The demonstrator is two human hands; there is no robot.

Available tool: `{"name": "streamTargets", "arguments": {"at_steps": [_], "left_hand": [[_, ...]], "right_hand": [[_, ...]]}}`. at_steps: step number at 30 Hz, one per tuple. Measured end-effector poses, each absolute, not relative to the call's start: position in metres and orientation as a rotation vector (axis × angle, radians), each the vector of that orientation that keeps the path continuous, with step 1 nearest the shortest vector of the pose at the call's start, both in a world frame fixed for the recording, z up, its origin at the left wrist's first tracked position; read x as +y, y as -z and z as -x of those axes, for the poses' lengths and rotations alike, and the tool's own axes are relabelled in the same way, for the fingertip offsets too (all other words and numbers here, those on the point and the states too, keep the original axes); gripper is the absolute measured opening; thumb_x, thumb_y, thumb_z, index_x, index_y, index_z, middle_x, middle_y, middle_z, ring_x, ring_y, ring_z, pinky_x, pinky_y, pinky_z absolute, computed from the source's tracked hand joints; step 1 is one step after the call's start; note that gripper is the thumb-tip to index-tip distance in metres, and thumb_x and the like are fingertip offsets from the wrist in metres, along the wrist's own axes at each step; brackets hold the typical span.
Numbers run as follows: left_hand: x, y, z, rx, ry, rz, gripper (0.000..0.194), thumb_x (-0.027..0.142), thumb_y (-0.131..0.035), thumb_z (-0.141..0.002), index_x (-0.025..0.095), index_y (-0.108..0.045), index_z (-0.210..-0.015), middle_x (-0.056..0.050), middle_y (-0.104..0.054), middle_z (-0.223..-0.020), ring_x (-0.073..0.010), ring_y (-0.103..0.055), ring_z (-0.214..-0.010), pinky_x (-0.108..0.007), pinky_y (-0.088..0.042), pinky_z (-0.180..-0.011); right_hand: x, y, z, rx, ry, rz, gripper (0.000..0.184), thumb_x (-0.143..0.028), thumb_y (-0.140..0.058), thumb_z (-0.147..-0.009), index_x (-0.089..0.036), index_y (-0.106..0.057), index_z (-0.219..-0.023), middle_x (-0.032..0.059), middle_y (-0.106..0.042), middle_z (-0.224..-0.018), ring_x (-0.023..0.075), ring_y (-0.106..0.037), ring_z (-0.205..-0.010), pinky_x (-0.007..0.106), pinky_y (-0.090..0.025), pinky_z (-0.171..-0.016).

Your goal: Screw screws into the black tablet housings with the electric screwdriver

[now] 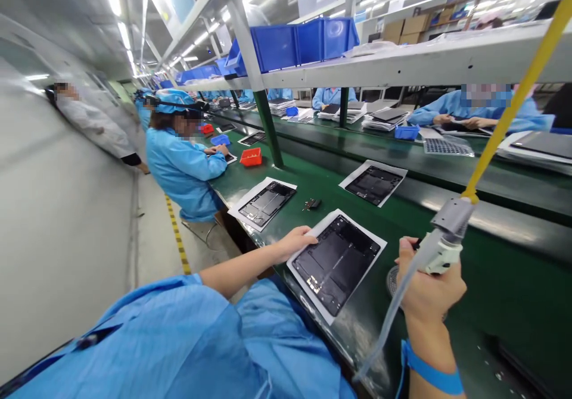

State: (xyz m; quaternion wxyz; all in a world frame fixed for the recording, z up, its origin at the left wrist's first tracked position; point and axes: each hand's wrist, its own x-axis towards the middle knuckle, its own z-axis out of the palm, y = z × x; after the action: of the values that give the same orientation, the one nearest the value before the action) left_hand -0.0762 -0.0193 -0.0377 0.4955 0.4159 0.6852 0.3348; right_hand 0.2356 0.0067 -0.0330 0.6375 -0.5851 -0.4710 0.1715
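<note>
A dark open tablet housing point(336, 261) lies on a white sheet point(322, 314) on the green bench in front of me. My left hand point(295, 241) rests on the sheet's near-left edge, fingers curled over it. My right hand point(428, 289) is closed round a grey and white powered hand tool point(444, 239), held upright to the right of the housing. A yellow cord point(513, 104) runs up from the tool and a grey hose point(393, 321) trails down from it. A blue strap circles my right wrist.
Two more housings on white sheets point(267, 203) point(374, 184) lie farther along the green belt point(491, 280), with small dark parts point(311, 204) between them. A person in blue point(184, 164) sits at the left beside a red tray point(251, 157). Blue bins point(304, 43) stand on the shelf above.
</note>
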Motion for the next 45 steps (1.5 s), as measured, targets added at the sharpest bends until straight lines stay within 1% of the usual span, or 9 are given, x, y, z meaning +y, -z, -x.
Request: {"name": "streamTargets", "arguments": {"at_steps": [4, 13, 20, 24, 26, 31, 34, 39, 45], "left_hand": [[-0.011, 0.034, 0.069, 1.46, -0.877, -0.747, 0.063, 0.03, -0.102, -0.053, 0.019, -0.077, -0.11, -0.004, -0.083, -0.094, -0.0214, -0.078, -0.079, -0.031, -0.063, -0.073], [-0.034, 0.045, 0.067, 1.304, -0.806, -0.675, 0.077, 0.032, -0.117, -0.035, 0.012, -0.086, -0.103, -0.012, -0.088, -0.098, -0.0249, -0.083, -0.081, -0.032, -0.068, -0.072], [-0.046, 0.04, 0.054, 1.315, -0.663, -0.835, 0.064, 0.034, -0.112, -0.05, 0.016, -0.087, -0.106, -0.01, -0.089, -0.106, -0.027, -0.081, -0.091, -0.04, -0.069, -0.087], [-0.034, 0.032, 0.061, 1.586, -0.459, -1.401, 0.034, 0.05, -0.096, -0.077, 0.019, -0.084, -0.087, -0.006, -0.082, -0.087, -0.0248, -0.073, -0.083, -0.032, -0.053, -0.074], [-0.026, 0.03, 0.067, 1.697, -0.356, -1.655, 0.036, 0.053, -0.088, -0.084, 0.021, -0.076, -0.073, -0.004, -0.074, -0.074, -0.022, -0.065, -0.073, -0.032, -0.041, -0.067], [-0.014, 0.034, 0.074, 1.625, -0.248, -1.739, 0.05, 0.056, -0.079, -0.088, 0.023, -0.055, -0.059, 0.001, -0.055, -0.059, -0.0162, -0.047, -0.06, -0.033, -0.027, -0.064], [-0.01, 0.037, 0.077, 1.517, -0.243, -1.682, 0.048, 0.058, -0.079, -0.087, 0.022, -0.058, -0.062, 0.001, -0.055, -0.06, -0.0161, -0.047, -0.061, -0.032, -0.026, -0.063], [-0.008, 0.04, 0.083, 1.361, -0.27, -1.59, 0.048, 0.061, -0.084, -0.086, 0.021, -0.064, -0.067, 0.001, -0.059, -0.065, -0.0166, -0.052, -0.064, -0.03, -0.03, -0.063], [-0.013, 0.039, 0.084, 1.304, -0.268, -1.608, 0.044, 0.056, -0.076, -0.093, 0.021, -0.062, -0.069, 0.0, -0.059, -0.067, -0.0173, -0.053, -0.065, -0.028, -0.031, -0.062]], "right_hand": [[-0.006, 0.013, -0.227, -1.125, -0.406, 1.337, 0.051, -0.066, -0.084, -0.087, -0.02, -0.088, -0.107, 0.0099, -0.082, -0.086, 0.0349, -0.083, -0.082, 0.053, -0.069, -0.093], [-0.009, 0.018, -0.221, -1.124, -0.566, 1.301, 0.052, -0.06, -0.093, -0.081, -0.02, -0.082, -0.114, 0.0073, -0.086, -0.094, 0.0281, -0.083, -0.076, 0.043, -0.07, -0.082], [0.005, 0.006, -0.215, -0.886, -0.739, 0.952, 0.056, -0.052, -0.097, -0.076, -0.025, -0.073, -0.118, -0.0029, -0.08, -0.089, 0.0161, -0.073, -0.062, 0.033, -0.068, -0.064], [0.013, 0.009, -0.222, -0.901, -0.674, 0.934, 0.053, -0.054, -0.099, -0.078, -0.027, -0.074, -0.117, -0.0039, -0.079, -0.09, 0.0143, -0.071, -0.064, 0.032, -0.067, -0.064], [0.015, 0.012, -0.226, -0.929, -0.665, 0.935, 0.052, -0.054, -0.1, -0.079, -0.027, -0.074, -0.116, -0.0043, -0.079, -0.09, 0.0138, -0.072, -0.066, 0.032, -0.066, -0.065], [0.024, 0.012, -0.232, -0.937, -0.755, 1.019, 0.051, -0.063, -0.097, -0.085, -0.026, -0.075, -0.113, -0.0025, -0.079, -0.091, 0.0144, -0.075, -0.07, 0.032, -0.069, -0.071], [0.034, 0.009, -0.228, -0.941, -0.794, 1.074, 0.049, -0.066, -0.094, -0.089, -0.025, -0.075, -0.109, -0.0036, -0.074, -0.085, 0.0136, -0.072, -0.067, 0.029, -0.065, -0.064], [0.047, 0.022, -0.212, -0.91, -0.666, 0.995, 0.031, -0.049, -0.091, -0.089, -0.026, -0.072, -0.095, -0.0098, -0.054, -0.063, 0.0099, -0.049, -0.048, 0.027, -0.046, -0.048], [0.051, 0.049, -0.208, -0.972, -0.591, 1.061, 0.022, -0.044, -0.083, -0.091, -0.028, -0.068, -0.097, -0.0114, -0.048, -0.06, 0.0107, -0.047, -0.045, 0.028, -0.044, -0.048]]}}
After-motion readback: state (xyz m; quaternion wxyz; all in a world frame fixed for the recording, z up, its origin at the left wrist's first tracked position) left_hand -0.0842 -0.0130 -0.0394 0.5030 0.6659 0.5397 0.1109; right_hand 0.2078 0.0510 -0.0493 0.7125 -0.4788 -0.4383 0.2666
